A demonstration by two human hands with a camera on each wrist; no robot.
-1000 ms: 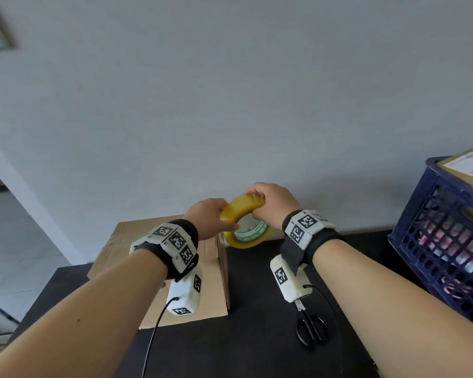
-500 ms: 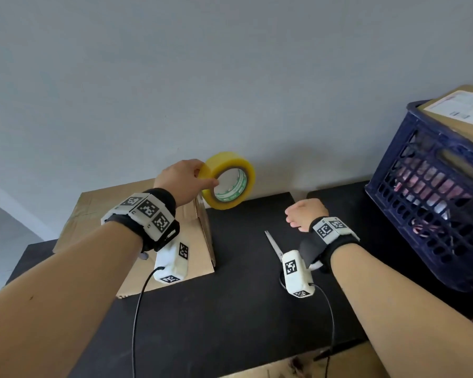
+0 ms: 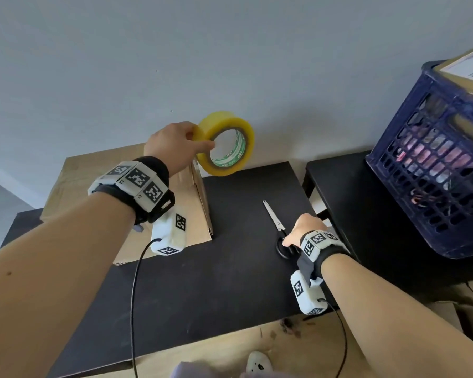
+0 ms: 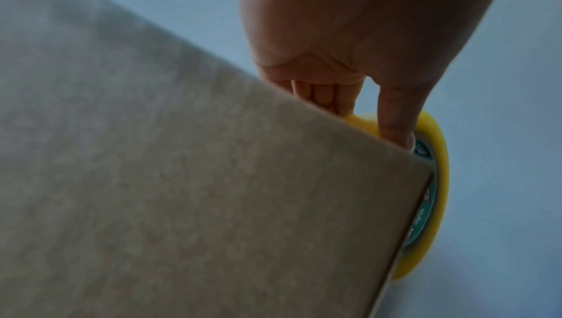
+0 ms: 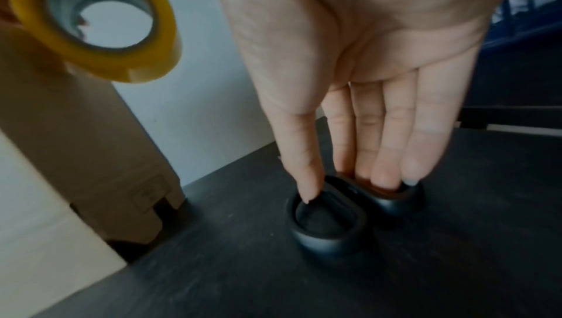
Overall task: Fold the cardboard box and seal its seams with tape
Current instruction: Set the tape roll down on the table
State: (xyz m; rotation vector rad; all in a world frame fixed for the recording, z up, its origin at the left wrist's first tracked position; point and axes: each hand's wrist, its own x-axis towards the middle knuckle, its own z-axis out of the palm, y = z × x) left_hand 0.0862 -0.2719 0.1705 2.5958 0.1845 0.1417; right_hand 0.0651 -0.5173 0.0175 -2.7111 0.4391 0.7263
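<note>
My left hand (image 3: 202, 137) holds a yellow roll of tape (image 3: 219, 124) up in the air above the right end of the folded cardboard box (image 3: 93, 173), thumb on the roll's face and fingers on its outer rim. In the left wrist view the thumb (image 4: 395, 118) lies across the tape (image 4: 442, 179), behind the box edge (image 4: 182, 179). Black-handled scissors (image 3: 273, 216) lie on the black table (image 3: 230, 282). My right hand (image 5: 346, 188) reaches down onto the scissors' handles (image 5: 328, 234), thumb tip in one loop and straight fingertips in the other.
A dark blue plastic crate (image 3: 434, 159) with a labelled parcel on top stands on a second black table (image 3: 366, 214) at the right. Flat cardboard lies on the floor in front of the table. A grey wall runs close behind.
My right hand has let go of the tape and dropped to the scissors' handles. The left hand keeps the roll raised alone.
</note>
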